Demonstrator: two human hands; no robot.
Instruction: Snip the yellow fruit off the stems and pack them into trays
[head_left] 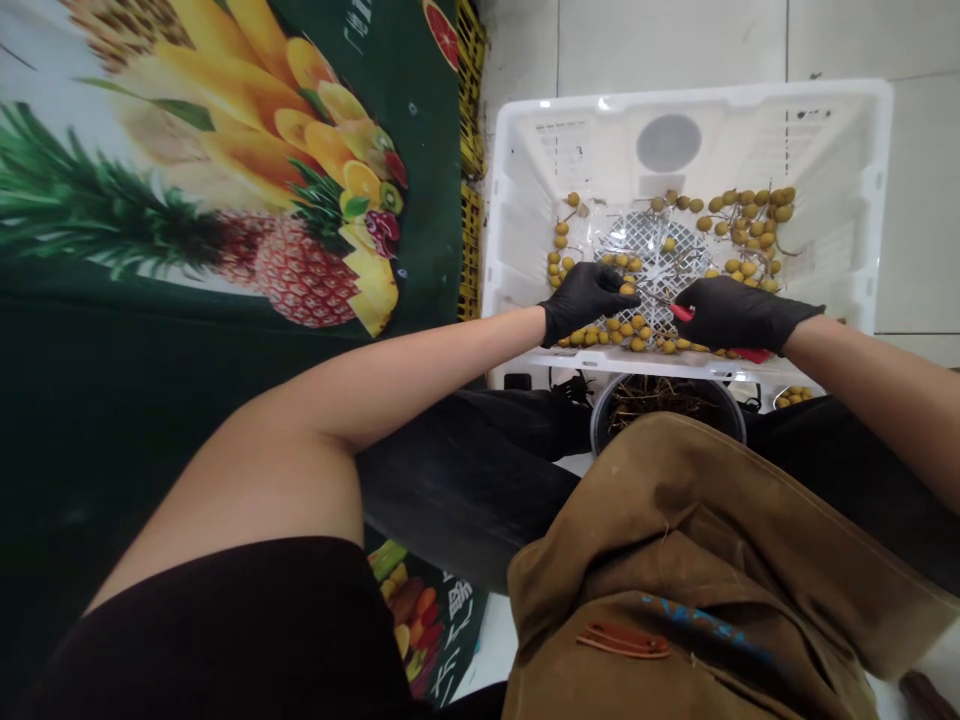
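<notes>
Both my hands wear black gloves and work inside a white plastic crate. My left hand (586, 298) is closed on a small bunch of longans (628, 288), with yellow-brown fruit showing at its fingertips. Red-handled scissors (682, 312) are gripped in my right hand (731, 312); their metal blades point left towards the bunch. More longans (750, 220) on twigs lie on the crate's floor at the back right. Others sit along the left wall and in a row near the front edge. My right hand partly covers the scissors' handles.
The white crate (690, 100) has high walls and a mesh floor. In front of it, between my legs, stands a round bucket (600, 425) of cut twigs (656, 398). Some longans (793, 397) lie outside, lower right. A green fruit-printed banner (420, 120) and yellow crates (471, 230) stand left.
</notes>
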